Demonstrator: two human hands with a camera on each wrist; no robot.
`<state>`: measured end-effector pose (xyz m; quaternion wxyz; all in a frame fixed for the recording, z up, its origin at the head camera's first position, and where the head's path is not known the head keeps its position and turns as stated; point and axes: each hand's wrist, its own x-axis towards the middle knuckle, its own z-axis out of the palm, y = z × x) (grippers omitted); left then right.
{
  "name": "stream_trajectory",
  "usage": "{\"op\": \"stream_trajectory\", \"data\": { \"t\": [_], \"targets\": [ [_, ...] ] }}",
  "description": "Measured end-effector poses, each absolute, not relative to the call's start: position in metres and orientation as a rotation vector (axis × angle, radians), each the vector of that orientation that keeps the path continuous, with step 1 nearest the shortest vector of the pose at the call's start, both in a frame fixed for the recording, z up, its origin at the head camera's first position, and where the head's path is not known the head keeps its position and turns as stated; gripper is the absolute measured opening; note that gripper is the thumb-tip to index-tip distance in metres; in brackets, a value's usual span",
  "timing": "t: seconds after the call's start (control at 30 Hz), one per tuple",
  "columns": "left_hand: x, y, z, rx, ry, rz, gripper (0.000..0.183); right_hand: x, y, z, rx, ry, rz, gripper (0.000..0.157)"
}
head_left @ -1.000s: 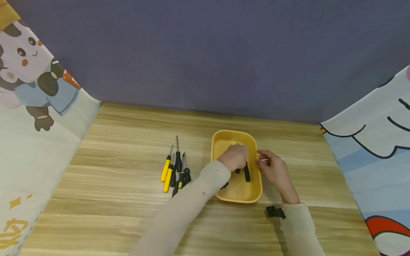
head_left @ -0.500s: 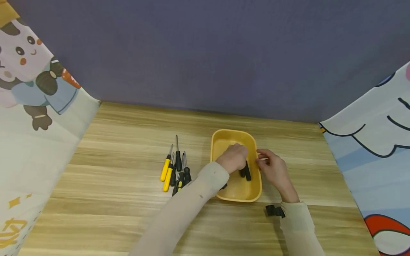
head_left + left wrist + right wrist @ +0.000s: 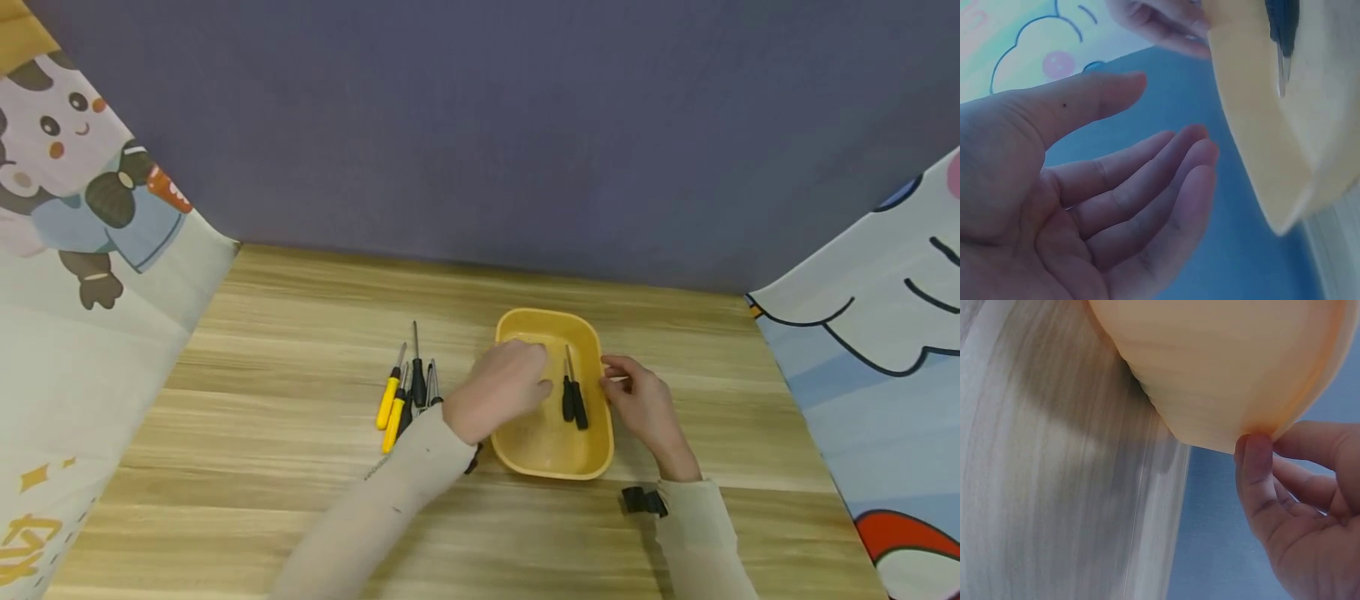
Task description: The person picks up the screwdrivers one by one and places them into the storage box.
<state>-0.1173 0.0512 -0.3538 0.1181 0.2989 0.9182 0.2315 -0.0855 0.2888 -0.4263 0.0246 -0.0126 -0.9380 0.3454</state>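
A yellow plastic bin (image 3: 551,462) stands on the wooden table with two black-handled screwdrivers (image 3: 578,407) lying side by side inside it, tips pointing away. My left hand (image 3: 498,385) hovers across the bin's left rim. In the left wrist view its palm shows bare, the fingers (image 3: 1194,194) loosely bent and the thumb apart from them. At the opposite side, my right hand (image 3: 643,404) holds the right rim between thumb and fingertips, as the right wrist view shows. Left of the bin lies a group of screwdrivers (image 3: 393,422), yellow-handled and black-handled, partly hidden by my left sleeve.
A dark blue-grey panel (image 3: 480,142) rises behind the table (image 3: 285,350). Printed cartoon sheets (image 3: 82,333) border the left and right sides. A black strap piece (image 3: 643,501) sits at my right wrist.
My left hand has drawn back leftward from over the screwdrivers in the bin, leaving both in plain view. The right hand stays at the rim.
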Motion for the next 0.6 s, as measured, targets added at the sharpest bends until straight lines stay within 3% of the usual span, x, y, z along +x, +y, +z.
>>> {"op": "stream_trajectory", "data": {
  "t": [0.37, 0.6],
  "targets": [
    [-0.094, -0.015, -0.364, 0.739, 2.897, 0.782, 0.013, -0.085, 0.289, -0.429, -0.042, -2.903, 1.084, 0.035],
    [-0.089, -0.054, -0.384, 0.511, 2.943, 0.795, 0.024, -0.086, 0.291, -0.43, -0.032, -2.905, 1.068, 0.035]
  ]
}}
